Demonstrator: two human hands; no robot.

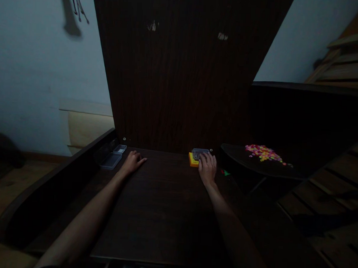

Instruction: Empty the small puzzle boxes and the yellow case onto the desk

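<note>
My left hand (133,162) lies palm down on the dark wooden tabletop (161,204), its thumb stretched out to the side and nothing held. Just left of it stand an opened clear plastic box (111,161) and a smaller clear case (120,149). At the right, my right hand (207,167) reaches over a clear plastic box (200,152) with its fingers spread on the box's right side. That box rests on a yellow box (193,160), partly hidden by the hand. Small red and green pieces (225,173) lie right of the hand.
A heap of small multicoloured pieces (264,153) lies on a dark curved shelf (240,156) at the right. A tall dark panel (181,79) rises behind the tabletop. A raised dark side board (55,184) borders the left. Wooden slats (348,70) stand far right.
</note>
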